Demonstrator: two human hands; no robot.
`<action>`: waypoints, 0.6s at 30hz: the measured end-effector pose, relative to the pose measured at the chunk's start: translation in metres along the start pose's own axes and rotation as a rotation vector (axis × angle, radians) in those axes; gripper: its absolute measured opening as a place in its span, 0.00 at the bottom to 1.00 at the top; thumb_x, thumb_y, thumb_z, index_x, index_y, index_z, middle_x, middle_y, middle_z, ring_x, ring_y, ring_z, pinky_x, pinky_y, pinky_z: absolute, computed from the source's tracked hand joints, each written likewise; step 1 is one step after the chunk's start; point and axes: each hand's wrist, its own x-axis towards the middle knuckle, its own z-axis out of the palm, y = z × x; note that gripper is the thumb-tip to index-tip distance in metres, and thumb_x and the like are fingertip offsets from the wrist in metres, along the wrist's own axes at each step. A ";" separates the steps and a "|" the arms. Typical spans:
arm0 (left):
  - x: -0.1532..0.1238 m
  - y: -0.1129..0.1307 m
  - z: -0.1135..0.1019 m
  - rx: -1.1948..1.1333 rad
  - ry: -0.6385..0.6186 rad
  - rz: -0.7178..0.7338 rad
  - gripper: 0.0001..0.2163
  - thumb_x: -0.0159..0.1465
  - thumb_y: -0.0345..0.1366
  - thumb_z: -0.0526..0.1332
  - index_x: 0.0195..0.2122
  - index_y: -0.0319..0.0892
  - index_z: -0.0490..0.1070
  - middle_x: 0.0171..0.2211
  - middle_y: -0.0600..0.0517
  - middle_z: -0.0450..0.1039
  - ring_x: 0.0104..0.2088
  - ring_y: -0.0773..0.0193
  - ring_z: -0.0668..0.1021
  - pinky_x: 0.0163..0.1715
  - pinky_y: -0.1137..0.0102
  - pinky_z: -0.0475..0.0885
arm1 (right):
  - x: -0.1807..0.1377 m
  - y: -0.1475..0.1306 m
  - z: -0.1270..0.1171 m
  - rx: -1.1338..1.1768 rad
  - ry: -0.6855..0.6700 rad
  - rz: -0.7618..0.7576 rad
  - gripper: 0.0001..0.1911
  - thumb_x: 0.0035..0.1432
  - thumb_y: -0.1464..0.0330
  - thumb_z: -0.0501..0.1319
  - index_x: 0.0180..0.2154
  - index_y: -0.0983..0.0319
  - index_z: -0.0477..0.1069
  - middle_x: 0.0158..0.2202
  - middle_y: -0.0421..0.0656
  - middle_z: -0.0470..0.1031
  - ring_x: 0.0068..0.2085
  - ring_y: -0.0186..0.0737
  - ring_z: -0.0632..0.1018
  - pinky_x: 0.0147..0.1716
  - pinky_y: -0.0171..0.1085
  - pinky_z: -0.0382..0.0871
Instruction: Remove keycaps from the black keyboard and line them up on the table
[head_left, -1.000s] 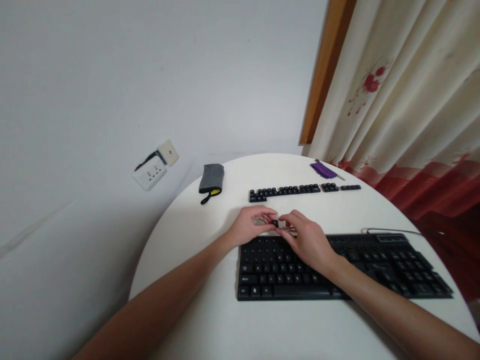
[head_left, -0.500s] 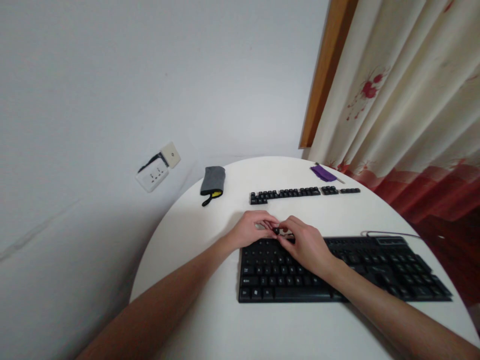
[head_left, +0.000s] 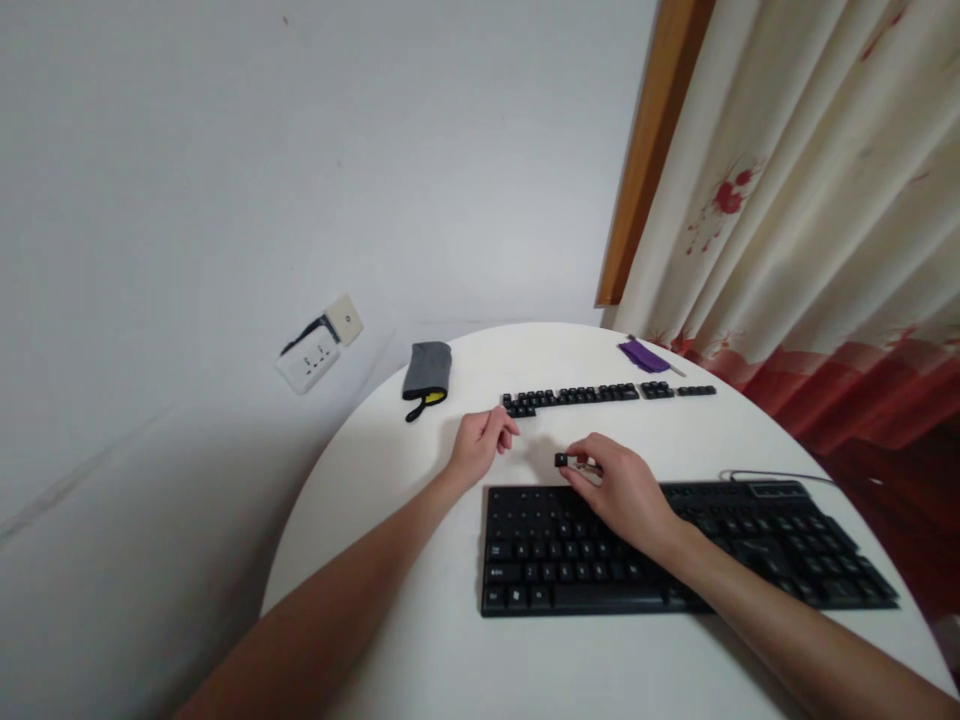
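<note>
My right hand [head_left: 619,490] pinches a thin metal keycap puller [head_left: 585,466] above the back edge of a black keyboard [head_left: 607,595]. A black keycap [head_left: 561,460] sits at the puller's left tip. Bare spots without caps show in the keyboard's upper left rows. Beyond the keyboard's left end is my left hand [head_left: 480,447], its fingers curled together; whatever they may hold is hidden. Just past its fingertips, loose keycaps [head_left: 600,395] stand in a long row, with a short second row at the left.
On the round white table [head_left: 405,640] lie a grey folded cloth pouch [head_left: 427,370] at the back left and a purple cloth item [head_left: 643,356] at the back right. The keyboard's cable [head_left: 780,474] runs off right. A wall with a socket [head_left: 309,358] rises at left, a curtain [head_left: 810,250] at right.
My left hand has drawn away from the keycap and moved left and back toward the loose keycaps. My right hand keeps the puller, with the cap at its tip now in plain view.
</note>
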 end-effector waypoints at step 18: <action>0.016 -0.008 -0.010 -0.030 0.207 -0.042 0.27 0.68 0.53 0.53 0.22 0.37 0.73 0.15 0.54 0.64 0.17 0.71 0.66 0.19 0.74 0.59 | 0.093 0.033 0.034 -0.229 -0.188 0.218 0.06 0.56 0.66 0.64 0.34 0.61 0.77 0.32 0.44 0.80 0.33 0.39 0.77 0.30 0.32 0.60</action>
